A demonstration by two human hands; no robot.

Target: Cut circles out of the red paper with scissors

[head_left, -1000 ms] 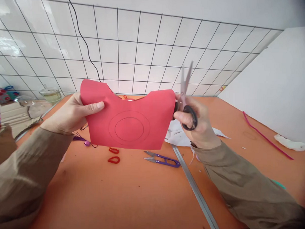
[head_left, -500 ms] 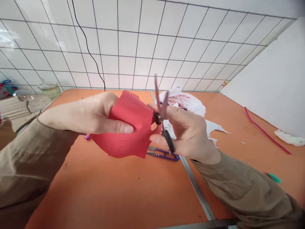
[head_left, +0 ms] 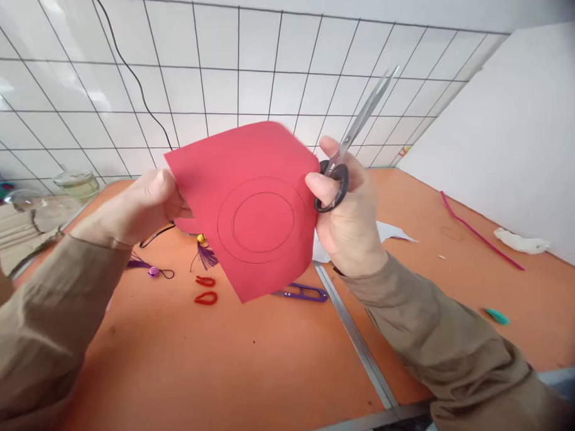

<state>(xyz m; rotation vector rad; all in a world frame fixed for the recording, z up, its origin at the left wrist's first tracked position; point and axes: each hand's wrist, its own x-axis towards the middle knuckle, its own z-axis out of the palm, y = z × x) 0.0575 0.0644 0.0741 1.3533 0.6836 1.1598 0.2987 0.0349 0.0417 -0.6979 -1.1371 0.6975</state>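
A red sheet (head_left: 204,175), with two pencil-like rings drawn one inside the other, is held up over the table. At its left edge my left hand (head_left: 149,201) is closed, its fingertips partly hidden behind the sheet. My right hand (head_left: 348,211) is closed on black-handled scissors (head_left: 361,117), whose blades point up and away and lie nearly together. The same hand's thumb and fingers meet the sheet's right edge. Below the sheet, purple thread snips (head_left: 308,293) lie on the table, partly covered.
On the orange table (head_left: 216,376) lie two red loops (head_left: 205,297), a purple tassel with a bell (head_left: 153,272), a yellow bell tassel (head_left: 205,253), white scraps (head_left: 393,232), a magenta stem (head_left: 480,231) and a green piece (head_left: 496,316). A glass jar (head_left: 76,186) stands at the left.
The red sheet has been spread out flatter and turned, so the rings face me. The scissors have swung to the upper right and their blades have closed. My left hand has moved left.
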